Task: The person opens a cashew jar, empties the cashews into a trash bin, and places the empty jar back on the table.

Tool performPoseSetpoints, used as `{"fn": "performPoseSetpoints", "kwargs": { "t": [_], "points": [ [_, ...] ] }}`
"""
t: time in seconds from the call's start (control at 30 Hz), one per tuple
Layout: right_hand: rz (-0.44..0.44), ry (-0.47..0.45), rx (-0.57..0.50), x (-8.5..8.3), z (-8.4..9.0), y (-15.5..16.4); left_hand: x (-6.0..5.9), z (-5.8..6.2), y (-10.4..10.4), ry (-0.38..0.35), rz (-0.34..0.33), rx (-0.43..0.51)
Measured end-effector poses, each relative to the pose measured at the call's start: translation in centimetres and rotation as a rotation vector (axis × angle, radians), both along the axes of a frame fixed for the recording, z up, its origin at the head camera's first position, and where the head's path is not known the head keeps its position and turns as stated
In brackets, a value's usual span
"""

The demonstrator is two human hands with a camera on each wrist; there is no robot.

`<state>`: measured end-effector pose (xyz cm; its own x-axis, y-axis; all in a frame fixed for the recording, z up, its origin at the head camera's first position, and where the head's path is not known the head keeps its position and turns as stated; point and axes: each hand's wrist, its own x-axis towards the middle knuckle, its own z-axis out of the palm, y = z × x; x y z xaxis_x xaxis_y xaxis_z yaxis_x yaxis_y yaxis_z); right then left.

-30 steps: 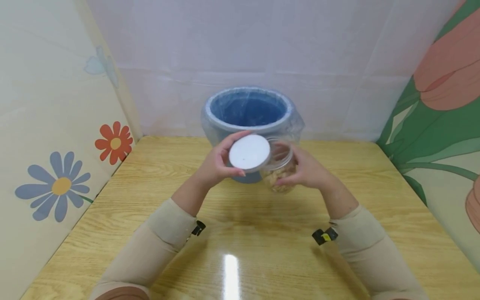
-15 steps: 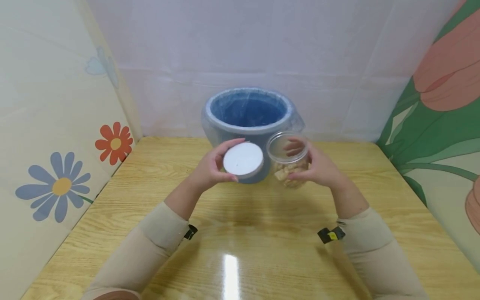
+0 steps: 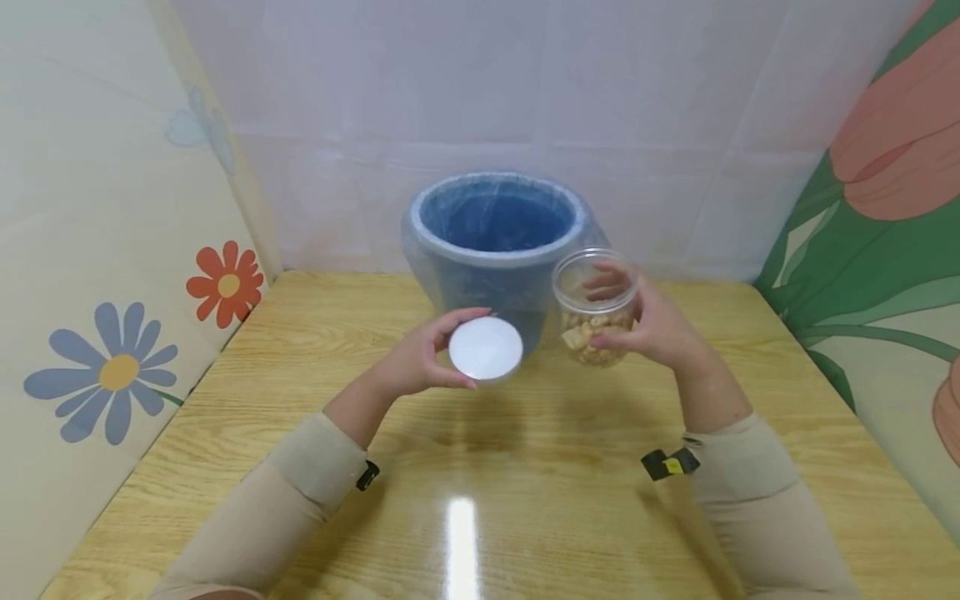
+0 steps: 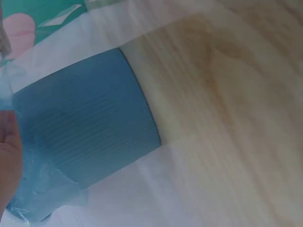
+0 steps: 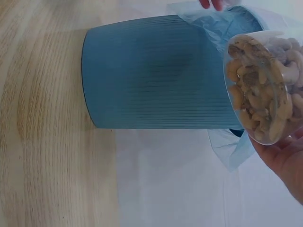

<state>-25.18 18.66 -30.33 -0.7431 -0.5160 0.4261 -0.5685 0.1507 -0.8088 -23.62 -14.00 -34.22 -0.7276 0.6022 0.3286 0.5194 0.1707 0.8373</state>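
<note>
My left hand (image 3: 416, 360) grips a round white lid (image 3: 486, 348) by its edge, thumb below and fingers above, over the table. My right hand (image 3: 662, 327) holds a clear plastic jar (image 3: 581, 287), its uncovered mouth facing up. Cashew nuts (image 5: 258, 90) fill roughly the lower half of the jar. Lid and jar are apart, in front of a blue bin (image 3: 487, 287). Only part of the left hand shows at the left edge of the left wrist view; the lid is out of sight there.
The ribbed blue bin stands at the table's back, lined with a clear bag (image 5: 232, 156) folded over its rim. A white cloth (image 3: 360, 100) hangs behind. Flower-printed panels (image 3: 112, 250) border the wood-grain table (image 3: 525, 500) at both sides.
The lid and jar have moved apart. My left hand has carried the lid down and slightly left, while my right hand has taken the jar right and up.
</note>
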Motion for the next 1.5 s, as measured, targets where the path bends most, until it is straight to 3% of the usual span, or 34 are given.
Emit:
{"fn": "performPoseSetpoints", "kwargs": {
  "t": [0.5,0.77,1.13,1.3,1.5],
  "points": [
    [0.012,0.016,-0.019,-0.2,0.0,0.2,-0.8,-2.2,-0.4,0.046,0.018,-0.168],
    [0.007,0.012,-0.009,-0.3,0.0,0.2,-1.5,-3.2,-0.7,0.079,0.058,-0.307],
    [0.004,0.004,-0.01,-0.4,-0.1,0.2,-1.9,-4.2,-0.3,0.155,0.035,-0.581],
    [0.006,0.009,-0.01,-0.4,-0.1,0.3,-2.1,-4.8,-0.1,0.18,0.02,-0.645],
    [0.006,0.007,-0.014,-0.3,-0.1,0.2,-2.1,-5.4,0.0,0.155,-0.009,-0.71]
  ]
}}
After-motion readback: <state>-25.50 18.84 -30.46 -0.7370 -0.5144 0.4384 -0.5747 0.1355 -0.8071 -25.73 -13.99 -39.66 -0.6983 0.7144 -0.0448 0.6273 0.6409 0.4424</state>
